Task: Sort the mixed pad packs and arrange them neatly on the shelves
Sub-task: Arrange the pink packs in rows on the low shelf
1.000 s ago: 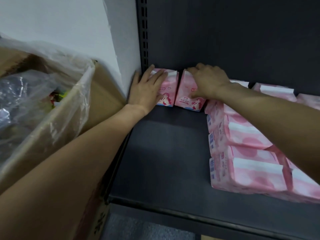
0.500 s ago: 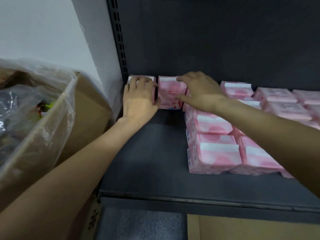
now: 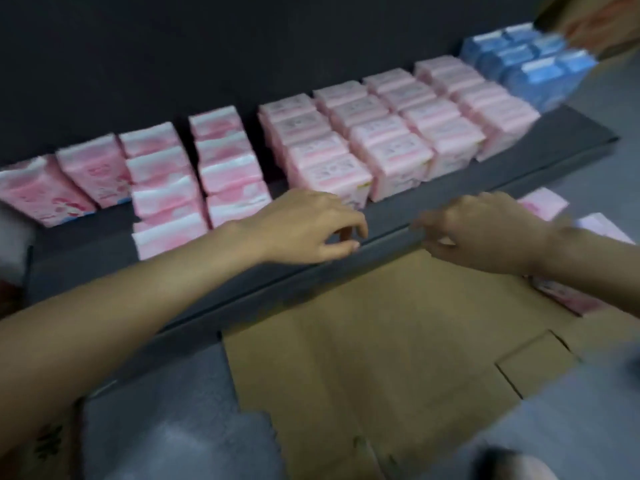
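Rows of pink pad packs [image 3: 363, 143] fill the dark low shelf [image 3: 485, 178], with blue packs [image 3: 530, 71] at its far right end. Two pink packs with a cartoon print [image 3: 62, 181] stand at the far left. My left hand [image 3: 308, 226] hovers over the shelf's front edge, fingers loosely curled, holding nothing. My right hand [image 3: 485, 233] hangs just right of it above the cardboard, also empty. Loose pink packs [image 3: 543, 204] lie on the floor behind my right hand and under my right forearm [image 3: 571, 296].
A flattened cardboard sheet [image 3: 381, 341] covers the grey floor in front of the shelf. A cardboard box [image 3: 595, 19] stands at the top right corner. The shelf's black back panel [image 3: 207, 46] rises behind the packs.
Both hands have let go of the two cartoon packs at the shelf's left end and pulled back to the front edge. The view has swung right, showing the whole shelf.
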The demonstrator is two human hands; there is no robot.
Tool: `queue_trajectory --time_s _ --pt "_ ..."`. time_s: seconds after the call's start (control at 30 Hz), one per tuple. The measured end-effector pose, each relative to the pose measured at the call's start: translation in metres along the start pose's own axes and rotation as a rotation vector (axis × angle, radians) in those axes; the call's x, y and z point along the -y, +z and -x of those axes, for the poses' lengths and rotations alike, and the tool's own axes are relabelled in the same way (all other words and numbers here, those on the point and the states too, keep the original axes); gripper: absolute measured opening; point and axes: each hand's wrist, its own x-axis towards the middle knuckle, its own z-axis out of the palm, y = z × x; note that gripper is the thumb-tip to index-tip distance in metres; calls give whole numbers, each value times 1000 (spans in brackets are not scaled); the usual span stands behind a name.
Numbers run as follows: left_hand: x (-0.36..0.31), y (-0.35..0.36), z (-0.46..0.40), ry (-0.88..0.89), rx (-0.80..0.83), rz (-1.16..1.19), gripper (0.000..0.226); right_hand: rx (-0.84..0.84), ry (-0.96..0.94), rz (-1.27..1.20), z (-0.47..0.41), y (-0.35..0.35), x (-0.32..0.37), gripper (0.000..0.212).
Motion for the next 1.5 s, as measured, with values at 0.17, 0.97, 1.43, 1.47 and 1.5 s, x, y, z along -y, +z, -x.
queue_trajectory --time_s 0.17,0.97,1.43,1.47,1.5 --pt "-65 59 -138 -7 82 106 24 177 228 -177 87 74 -91 42" --pt "-130 288 -387 -602 250 472 127 -19 742 -390 114 312 -240 96" --pt "-119 279 -344 -315 252 307 83 -287 544 -590 201 349 -175 58" --pt "-119 280 -345 -312 271 366 76 -295 550 -610 204 348 -174 54" --pt "-119 281 -346 -317 296 418 71 -299 552 -624 205 347 -175 51"
